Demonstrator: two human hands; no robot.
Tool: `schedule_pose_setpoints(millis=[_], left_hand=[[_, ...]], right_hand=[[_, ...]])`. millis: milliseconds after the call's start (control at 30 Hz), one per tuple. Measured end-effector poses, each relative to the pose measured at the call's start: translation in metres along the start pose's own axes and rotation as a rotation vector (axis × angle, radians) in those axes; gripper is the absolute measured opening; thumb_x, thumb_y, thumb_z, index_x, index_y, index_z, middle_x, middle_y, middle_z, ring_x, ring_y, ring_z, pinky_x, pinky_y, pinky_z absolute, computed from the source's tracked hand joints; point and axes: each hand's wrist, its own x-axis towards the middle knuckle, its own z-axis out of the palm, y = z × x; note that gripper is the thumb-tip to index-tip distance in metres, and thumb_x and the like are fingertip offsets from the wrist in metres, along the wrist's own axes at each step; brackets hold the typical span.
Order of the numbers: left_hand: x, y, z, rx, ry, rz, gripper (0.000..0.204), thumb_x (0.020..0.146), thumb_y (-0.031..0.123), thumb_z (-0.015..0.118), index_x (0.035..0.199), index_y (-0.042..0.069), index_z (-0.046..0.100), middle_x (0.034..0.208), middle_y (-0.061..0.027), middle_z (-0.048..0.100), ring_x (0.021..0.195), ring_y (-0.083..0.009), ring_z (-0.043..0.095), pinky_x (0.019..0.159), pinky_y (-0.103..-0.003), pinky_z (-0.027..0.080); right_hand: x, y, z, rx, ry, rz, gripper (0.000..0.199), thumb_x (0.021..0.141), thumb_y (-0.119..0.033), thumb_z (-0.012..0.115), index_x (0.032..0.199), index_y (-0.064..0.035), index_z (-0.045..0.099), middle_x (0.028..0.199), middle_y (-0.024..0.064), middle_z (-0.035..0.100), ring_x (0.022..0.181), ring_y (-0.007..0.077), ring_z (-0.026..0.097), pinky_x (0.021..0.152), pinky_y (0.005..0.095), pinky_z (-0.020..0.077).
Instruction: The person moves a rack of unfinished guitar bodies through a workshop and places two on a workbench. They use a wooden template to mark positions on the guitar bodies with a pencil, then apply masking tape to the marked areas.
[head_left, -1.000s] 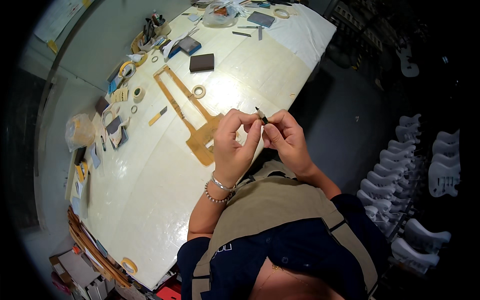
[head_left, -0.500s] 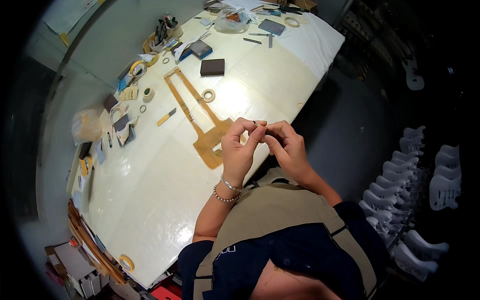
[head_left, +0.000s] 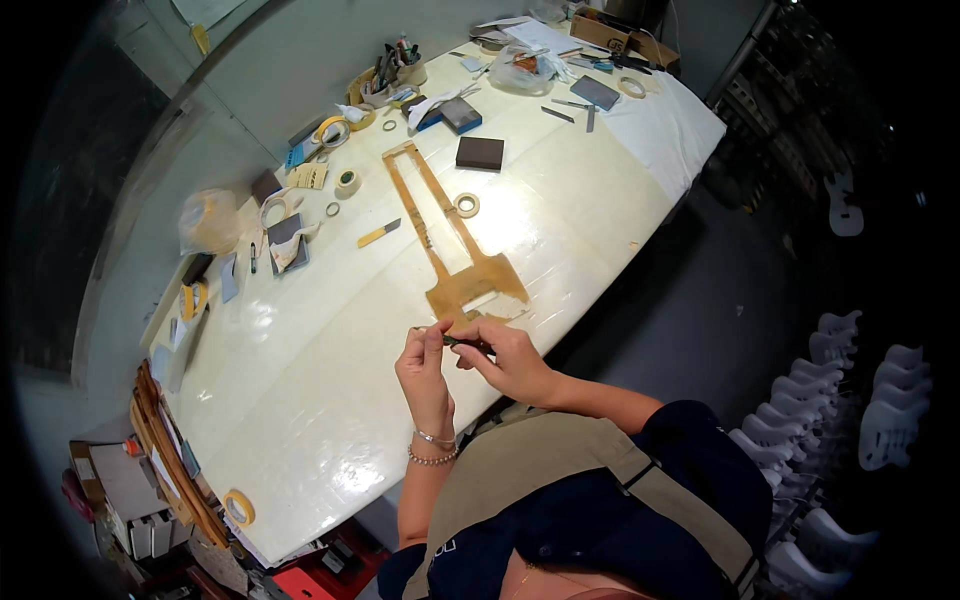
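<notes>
Both hands are close together over the near edge of the table. Between their fingertips is a small, slim dark thing [head_left: 468, 345], mostly covered, so its kind is unclear. My right hand [head_left: 518, 362] is closed round it from the right. My left hand [head_left: 424, 372] pinches at its left end, with bracelets on the wrist below. Just beyond the fingers lies a flat amber template [head_left: 462, 288] with a wide base and two long parallel arms. A roll of tape [head_left: 466, 205] lies beside its right arm, and a yellow-handled cutter knife [head_left: 378, 234] to its left.
A dark sanding block [head_left: 480, 153] lies beyond the template. Tape rolls [head_left: 347, 183], sanding pads [head_left: 290, 245] and a plastic bag [head_left: 208, 222] line the left side. At the far end are a clear bag [head_left: 522, 70] and tools. Pale guitar-shaped bodies [head_left: 780, 415] stand in rows at right.
My hands have come down, nearer my body and slightly left, still together on the dark thing. My right hand has turned more sideways. The whole view has shifted, showing more of the table's far end.
</notes>
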Motion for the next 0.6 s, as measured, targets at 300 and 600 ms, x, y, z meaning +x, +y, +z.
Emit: schedule_pose_setpoints(millis=[300, 600], left_hand=[[-0.028, 0.001, -0.059, 0.160, -0.079, 0.072, 0.038, 0.095, 0.030, 0.039, 0.102, -0.003, 0.056, 0.081, -0.0020, 0.053, 0.066, -0.0079, 0.045, 0.055, -0.021, 0.039], [-0.039, -0.021, -0.083, 0.311, 0.001, -0.030, 0.057, 0.095, 0.042, 0.036, 0.125, -0.005, 0.043, 0.088, -0.0023, 0.045, 0.088, -0.0137, 0.050, 0.091, -0.033, 0.039]], right_hand=[[-0.005, 0.019, 0.046, 0.152, -0.347, 0.148, 0.025, 0.087, -0.011, 0.054, 0.104, -0.0016, 0.039, 0.071, 0.0071, 0.060, 0.064, 0.0120, 0.058, 0.059, 0.0242, 0.0465], [0.025, 0.064, 0.014, 0.608, -0.338, 0.329, 0.034, 0.092, -0.022, 0.035, 0.110, 0.0016, 0.053, 0.093, 0.0143, 0.065, 0.078, 0.0164, 0.062, 0.071, 0.0262, 0.0462]])
